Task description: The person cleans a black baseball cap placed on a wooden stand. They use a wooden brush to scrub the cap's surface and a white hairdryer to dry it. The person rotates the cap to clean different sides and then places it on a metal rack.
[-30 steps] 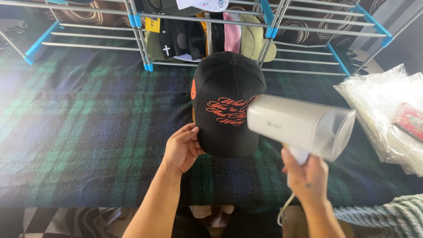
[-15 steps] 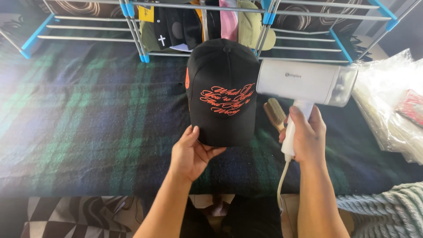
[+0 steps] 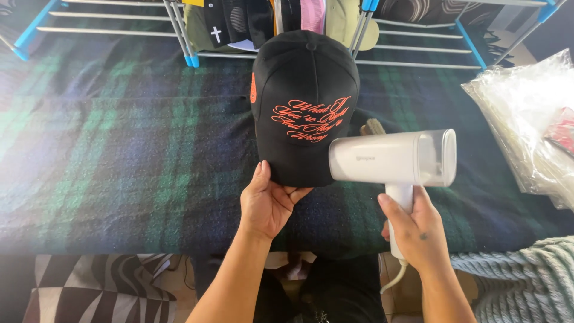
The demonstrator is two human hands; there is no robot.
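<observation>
One black cap [image 3: 305,101] with orange script on the front is lying on the counter [image 3: 119,149], which is covered in a dark green and blue plaid cloth; the cap's brim is pointing toward the person and its crown toward the rack. One left hand [image 3: 266,203] is coming up from below, palm up, thumb lying on top of the brim edge and fingers [image 3: 297,192] curling under it, pinching the brim. One right hand [image 3: 412,230] is reaching in from lower right, fingers wrapping tight around the handle of one white handheld steamer [image 3: 391,158]. The steamer body is lying level, just right of the brim and overlapping its edge in view; can't tell if it is touching the cap. One white cord [image 3: 391,278] is hanging down from the handle base. One brush [image 3: 373,127] is peeking out behind the steamer, beside the cap. One metal rack [image 3: 179,30] with blue joints is standing at the far edge, several caps [image 3: 263,21] hanging on it, count unclear. One pile of clear plastic bags [image 3: 526,113] is sitting at far right, well apart from both hands.
</observation>
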